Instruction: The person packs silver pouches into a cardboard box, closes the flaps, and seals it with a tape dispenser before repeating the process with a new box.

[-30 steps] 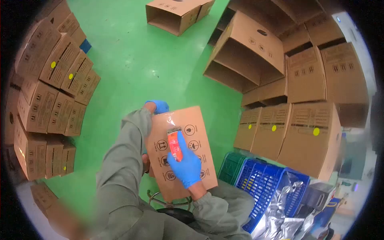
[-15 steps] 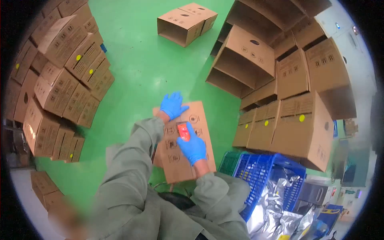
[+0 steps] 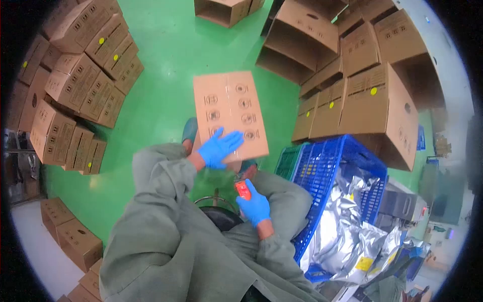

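Note:
A cardboard box (image 3: 229, 108) with printed symbols stands in front of my knees, its top closed and a shiny strip of clear tape down the middle. My left hand (image 3: 220, 149), in a blue glove, lies on the near end of that top with fingers spread. Nearer to my body, my right hand (image 3: 254, 205), also gloved in blue, is closed round a red tape dispenser (image 3: 242, 190). The dispenser is apart from the box, above my lap. My right fingers partly hide it.
Stacked cartons (image 3: 75, 80) rise at the left, and open-ended cartons (image 3: 370, 100) at the right. A blue crate (image 3: 322, 166) with silver foil bags (image 3: 342, 226) stands by my right leg, beside a green crate (image 3: 288, 162). Another open carton (image 3: 219, 11) lies ahead on the green floor.
My right hand has drawn back from the box top towards my lap with the tape dispenser. My left hand has slid from the far end to the near end. The view has tilted down.

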### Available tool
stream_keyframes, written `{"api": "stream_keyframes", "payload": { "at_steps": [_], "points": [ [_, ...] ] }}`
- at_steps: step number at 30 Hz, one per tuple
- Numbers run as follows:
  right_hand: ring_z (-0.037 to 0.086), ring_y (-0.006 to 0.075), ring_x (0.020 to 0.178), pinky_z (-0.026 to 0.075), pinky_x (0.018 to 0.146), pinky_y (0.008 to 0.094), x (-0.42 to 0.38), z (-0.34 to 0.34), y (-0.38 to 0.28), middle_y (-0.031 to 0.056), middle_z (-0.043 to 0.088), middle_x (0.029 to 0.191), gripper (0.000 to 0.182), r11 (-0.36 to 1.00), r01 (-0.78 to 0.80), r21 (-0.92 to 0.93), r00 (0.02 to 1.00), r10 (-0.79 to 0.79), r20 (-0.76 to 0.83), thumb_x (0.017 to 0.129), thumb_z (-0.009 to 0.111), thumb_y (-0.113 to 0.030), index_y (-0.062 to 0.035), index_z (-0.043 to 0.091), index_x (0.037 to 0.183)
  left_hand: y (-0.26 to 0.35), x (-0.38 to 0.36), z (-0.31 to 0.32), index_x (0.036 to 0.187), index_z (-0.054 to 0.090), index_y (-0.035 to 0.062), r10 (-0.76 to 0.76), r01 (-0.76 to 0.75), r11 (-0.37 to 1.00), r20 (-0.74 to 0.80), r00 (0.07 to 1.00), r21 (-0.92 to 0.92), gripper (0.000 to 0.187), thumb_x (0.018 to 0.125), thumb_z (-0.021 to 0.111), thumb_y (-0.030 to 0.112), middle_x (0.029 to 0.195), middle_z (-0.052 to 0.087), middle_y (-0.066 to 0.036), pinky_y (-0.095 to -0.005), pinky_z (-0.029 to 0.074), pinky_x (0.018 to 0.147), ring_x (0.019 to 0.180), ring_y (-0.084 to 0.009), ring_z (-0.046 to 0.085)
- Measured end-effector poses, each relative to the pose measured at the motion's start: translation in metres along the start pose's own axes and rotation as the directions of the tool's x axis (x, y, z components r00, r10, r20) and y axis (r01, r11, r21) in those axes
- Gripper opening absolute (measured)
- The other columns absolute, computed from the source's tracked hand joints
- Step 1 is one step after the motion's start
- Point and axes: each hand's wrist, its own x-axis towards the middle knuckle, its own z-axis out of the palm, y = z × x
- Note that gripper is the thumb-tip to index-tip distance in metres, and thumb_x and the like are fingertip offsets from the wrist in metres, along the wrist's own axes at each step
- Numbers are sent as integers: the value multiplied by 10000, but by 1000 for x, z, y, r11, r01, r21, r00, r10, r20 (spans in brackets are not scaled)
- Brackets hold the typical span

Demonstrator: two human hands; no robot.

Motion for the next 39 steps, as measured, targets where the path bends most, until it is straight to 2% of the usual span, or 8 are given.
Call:
{"api": "stream_keyframes", "payload": {
  "at_steps": [9,11,14,18,23,31,35,39],
  "points": [
    [661,389,925,522,822,466,142,67,-13,213,678,1034,473,990,16,-141,997,-26,-69,818,538,-395,-129,609,1204,21,-1,62,1436,372,59,61,25,958,-286,956,287,747,783,670,267,1496,366,-127,-470,313,1102,1357,-237,384],
    [661,374,946,522,834,454,151,66,7,185,684,1042,472,939,243,-243,968,-253,-7,796,566,-406,-128,630,1173,47,9,74,1390,449,64,-352,228,82,186,918,-970,553,901,609,269,1416,475,-90,-364,358,1076,1269,-214,459],
    [639,355,1017,509,879,425,61,14,0,166,670,1106,548,930,176,-323,976,-122,180,751,619,-457,-146,630,1202,55,5,107,1365,491,69,-510,192,-236,290,810,-953,529,934,592,359,1339,544,-76,-333,377,1049,1214,-210,494],
    [636,363,1040,503,899,411,-45,-90,0,216,656,1102,663,981,192,-9,946,-187,-263,739,682,-422,-214,529,1349,65,8,135,1302,540,63,-693,243,-124,259,672,-962,465,940,579,353,1282,574,-78,-337,393,1022,1163,-205,519],
    [433,239,1320,350,1070,358,-83,-311,-42,152,422,1469,628,884,148,-442,123,-460,-879,896,586,-118,-54,338,1469,74,-12,123,866,702,72,107,-48,932,145,984,-360,341,869,554,379,805,671,-202,-493,503,718,770,-370,638],
    [476,209,1267,346,1095,350,58,-489,0,128,498,1380,418,546,781,304,529,-319,-786,1004,447,-213,-6,473,1366,-72,-30,-78,1018,699,95,-676,460,552,-51,735,-695,385,894,529,418,964,673,-191,-451,515,800,874,-373,645],
    [535,297,1185,385,1049,398,65,-347,-44,184,561,1307,388,784,319,-533,-42,-550,-834,985,418,-164,59,543,1277,-223,5,27,1362,468,11,-904,310,270,-130,406,-912,676,953,431,547,1347,546,-154,-385,396,1045,1261,-284,497],
    [471,277,1222,354,1066,406,174,-143,68,141,509,1351,513,331,621,711,750,13,-661,1007,365,-385,-6,504,1325,-257,52,70,1334,512,18,-887,-43,-261,222,405,-964,738,959,330,626,1334,551,-129,-371,385,1039,1227,-220,497]
  ]
}}
